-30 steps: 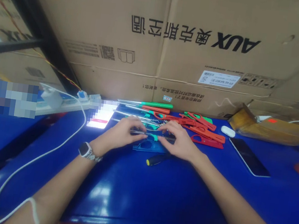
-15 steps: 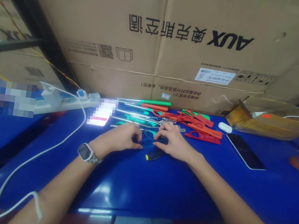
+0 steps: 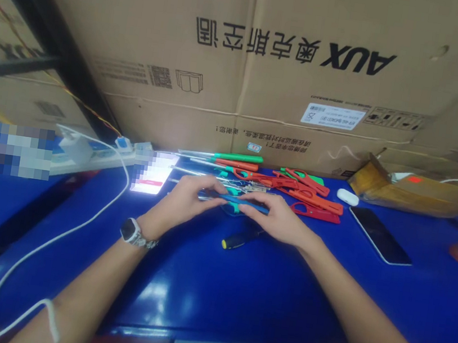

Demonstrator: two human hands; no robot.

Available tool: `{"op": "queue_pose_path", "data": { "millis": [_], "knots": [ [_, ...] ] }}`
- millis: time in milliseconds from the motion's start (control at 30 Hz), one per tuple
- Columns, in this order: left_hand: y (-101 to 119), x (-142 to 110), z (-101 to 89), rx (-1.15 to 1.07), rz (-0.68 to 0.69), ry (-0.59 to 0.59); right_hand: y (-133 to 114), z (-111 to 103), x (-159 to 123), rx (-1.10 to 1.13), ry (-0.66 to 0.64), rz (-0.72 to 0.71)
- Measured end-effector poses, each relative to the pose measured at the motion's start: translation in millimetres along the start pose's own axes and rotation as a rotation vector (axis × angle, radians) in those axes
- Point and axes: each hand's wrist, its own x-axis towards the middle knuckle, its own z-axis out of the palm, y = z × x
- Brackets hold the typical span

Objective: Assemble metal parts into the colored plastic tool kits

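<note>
My left hand (image 3: 185, 200), with a watch (image 3: 130, 230) on its wrist, pinches the left end of a blue plastic lighter casing (image 3: 242, 201). From the other side, my right hand (image 3: 282, 220) grips the same casing between thumb and fingers. It is held level just above the table, partly covered by the fingertips. A screwdriver (image 3: 238, 240) with a black and yellow handle lies in front of the hands. Behind them are small green parts (image 3: 223, 174), thin metal rods and several red lighter casings (image 3: 316, 212). Long lighters with green (image 3: 242, 157) and red handles lie farther back.
A large cardboard sheet (image 3: 167, 32) stands behind the blue table (image 3: 237, 297). Right of the casings lie a white earbud case (image 3: 347, 197), a phone (image 3: 379, 235) and a brown package (image 3: 434, 192). At left are a lit screen (image 3: 160, 176), power strip (image 3: 96, 158) and white cable (image 3: 62, 231).
Both hands have lifted slightly with the blue casing, which is now level between the fingertips. More of the screwdriver now shows below the hands.
</note>
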Motion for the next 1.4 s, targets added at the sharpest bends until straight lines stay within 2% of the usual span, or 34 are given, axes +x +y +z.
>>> {"op": "queue_pose_path", "data": {
  "millis": [100,200,300,367,433,567,700,767,900,967,1033,1100,1233,1400],
  "knots": [
    [-8.2,-1.4,-4.0,0.052,-0.065,-0.022,9.5,-4.9,-2.2,-0.053,0.044,0.004],
    [-19.8,-4.3,-8.6,0.145,-0.145,-0.116,16.8,-9.6,-4.9,-0.101,0.068,0.022],
    [-24.8,-6.1,-9.1,0.201,-0.161,-0.205,20.1,-9.8,-4.8,-0.133,0.055,0.033],
    [-20.9,-5.6,-7.7,0.179,-0.143,-0.182,19.8,-7.3,-3.0,-0.150,0.052,0.016],
    [-12.9,-4.0,-5.5,0.112,-0.136,-0.108,17.7,-4.2,-0.8,-0.168,0.059,-0.014],
    [-1.1,0.0,2.0,-0.120,-0.257,-0.054,9.4,1.1,1.3,-0.242,0.033,-0.033],
    [-4.7,2.5,10.1,-0.339,-0.358,0.013,2.3,3.4,0.0,-0.320,-0.007,-0.029],
    [-8.1,2.5,9.6,-0.311,-0.378,0.022,3.0,2.5,-0.7,-0.331,-0.009,-0.042],
    [-14.9,-0.8,-0.1,0.064,-0.282,0.015,12.9,-2.6,-1.6,-0.297,0.032,-0.052],
    [-19.5,-3.1,-3.7,0.171,-0.209,-0.065,18.8,-4.4,-2.4,-0.288,0.043,-0.044],
    [-24.8,-5.0,-4.0,0.188,-0.175,-0.164,23.3,-4.5,-3.2,-0.302,0.037,-0.033],
    [-30.0,-5.9,-1.7,0.182,-0.175,-0.212,26.0,-3.1,-3.5,-0.325,0.019,-0.022],
    [-36.5,-5.4,1.7,0.172,-0.177,-0.244,28.0,-0.1,-2.5,-0.357,-0.021,-0.028],
    [-38.5,-3.9,-2.9,0.134,-0.137,-0.273,29.1,-0.3,-0.9,-0.423,-0.067,-0.017]
  ]
}}
